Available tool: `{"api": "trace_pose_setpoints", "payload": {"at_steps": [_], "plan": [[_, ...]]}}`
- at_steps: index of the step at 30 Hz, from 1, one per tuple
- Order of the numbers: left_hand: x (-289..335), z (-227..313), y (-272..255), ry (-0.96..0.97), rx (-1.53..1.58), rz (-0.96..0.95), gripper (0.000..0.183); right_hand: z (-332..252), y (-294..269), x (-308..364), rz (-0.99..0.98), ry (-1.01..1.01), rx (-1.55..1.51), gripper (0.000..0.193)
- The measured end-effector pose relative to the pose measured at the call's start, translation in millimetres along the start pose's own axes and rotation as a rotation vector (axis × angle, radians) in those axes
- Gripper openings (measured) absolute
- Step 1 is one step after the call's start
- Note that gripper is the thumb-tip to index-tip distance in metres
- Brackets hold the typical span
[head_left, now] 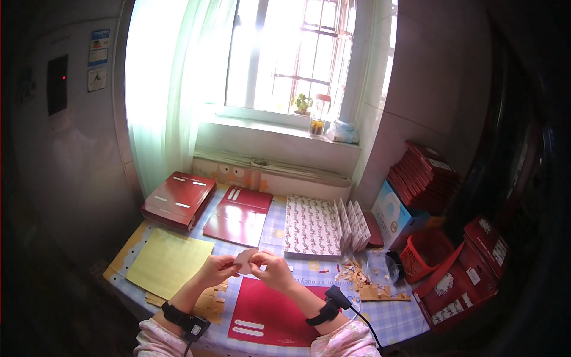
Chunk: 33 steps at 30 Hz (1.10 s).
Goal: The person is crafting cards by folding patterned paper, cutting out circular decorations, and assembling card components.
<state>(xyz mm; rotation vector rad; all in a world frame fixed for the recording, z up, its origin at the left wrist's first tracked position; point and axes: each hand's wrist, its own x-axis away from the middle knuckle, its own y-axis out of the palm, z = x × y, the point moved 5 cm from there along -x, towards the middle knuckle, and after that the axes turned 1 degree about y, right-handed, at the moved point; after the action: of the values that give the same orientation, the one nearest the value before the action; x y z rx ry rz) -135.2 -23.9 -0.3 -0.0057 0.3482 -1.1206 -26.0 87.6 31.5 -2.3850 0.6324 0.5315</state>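
Note:
My left hand (pixel 220 269) and my right hand (pixel 271 269) meet at the middle of the table. Between them they pinch a small pale piece of paper (pixel 243 259) with an uneven edge, one hand on each side. Just below lies a flat red card sheet (pixel 262 309) with white slots near its lower left corner, partly covered by my right forearm. To the left are a yellow sheet (pixel 169 260) and, under its edge, tan strips (pixel 211 303). Beyond my hands rests a glossy red folded card (pixel 239 217).
A stack of red cards (pixel 180 196) stands at the far left. Patterned white sheets (pixel 312 225) stand at the back. On the right are tan scraps (pixel 380 293), a clear bowl (pixel 382 268), a red basket (pixel 423 253), a blue box (pixel 394 214) under red packs and an open red box (pixel 458 285).

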Motion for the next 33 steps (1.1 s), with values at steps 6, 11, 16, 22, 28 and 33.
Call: {"api": "trace_pose_setpoints", "payload": {"at_steps": [6,11,16,22,28,33], "plan": [[-3,-9,-4,-0.025,0.094,0.039,0.018,14,-17,-4,-0.023,0.223,-0.138,0.016],[-2,-2,-6,-0.016,0.155,0.069,0.017,9,-64,1,-0.125,0.265,0.126,0.020],[-5,7,-12,0.083,0.114,0.129,0.013,25,-118,33,-0.109,0.300,0.499,0.015],[6,80,15,0.694,-0.571,0.220,0.024,36,-148,79,-0.052,0.276,0.530,0.010],[0,105,60,0.933,-0.609,0.067,0.024,44,-164,98,0.058,0.350,0.641,0.013],[-9,99,96,0.947,-0.750,-0.061,0.020,49,-170,103,0.097,0.280,0.724,0.018]]}}
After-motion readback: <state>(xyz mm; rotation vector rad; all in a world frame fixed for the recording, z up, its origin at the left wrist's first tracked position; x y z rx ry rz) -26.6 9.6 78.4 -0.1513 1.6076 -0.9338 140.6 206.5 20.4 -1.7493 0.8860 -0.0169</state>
